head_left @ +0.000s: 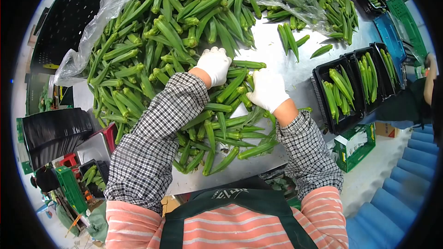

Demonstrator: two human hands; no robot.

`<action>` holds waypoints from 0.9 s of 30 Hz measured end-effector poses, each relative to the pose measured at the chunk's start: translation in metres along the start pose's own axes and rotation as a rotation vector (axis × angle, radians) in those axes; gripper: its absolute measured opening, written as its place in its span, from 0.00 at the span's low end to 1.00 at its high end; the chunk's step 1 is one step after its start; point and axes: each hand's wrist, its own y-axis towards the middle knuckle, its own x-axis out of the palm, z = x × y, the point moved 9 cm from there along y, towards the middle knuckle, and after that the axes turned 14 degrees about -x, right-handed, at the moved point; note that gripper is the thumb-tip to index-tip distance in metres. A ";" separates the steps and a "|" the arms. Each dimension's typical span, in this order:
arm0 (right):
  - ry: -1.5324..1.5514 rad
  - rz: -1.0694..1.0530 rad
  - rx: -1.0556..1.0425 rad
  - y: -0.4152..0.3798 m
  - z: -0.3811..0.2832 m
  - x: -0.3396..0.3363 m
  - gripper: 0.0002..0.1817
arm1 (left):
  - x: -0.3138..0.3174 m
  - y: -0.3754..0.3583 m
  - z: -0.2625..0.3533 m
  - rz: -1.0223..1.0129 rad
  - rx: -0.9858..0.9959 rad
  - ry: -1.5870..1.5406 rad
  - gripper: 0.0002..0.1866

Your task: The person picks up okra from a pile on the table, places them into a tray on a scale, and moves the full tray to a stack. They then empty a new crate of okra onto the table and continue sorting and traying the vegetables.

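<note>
left hand (pixel 214 66) and right hand (pixel 269 90), half-curled, are touching okra (pixel 168 32), whether gripping i cannot tell; trays (pixel 320 83) are sitting to their right.

Slender green okra pods (pixel 171 37), tapered and whole, lie before me in a loose heap on the table (pixel 266 41), pointing every way.
</note>
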 end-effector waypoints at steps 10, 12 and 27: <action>-0.129 0.091 0.136 0.019 0.000 0.021 0.10 | 0.006 0.004 -0.002 -0.042 0.001 -0.083 0.23; -0.129 0.060 0.162 0.021 0.001 0.024 0.10 | 0.006 0.003 -0.002 -0.073 -0.002 -0.097 0.23; 0.293 0.545 0.167 -0.005 0.019 -0.015 0.20 | -0.043 -0.024 -0.003 0.165 0.067 -0.411 0.23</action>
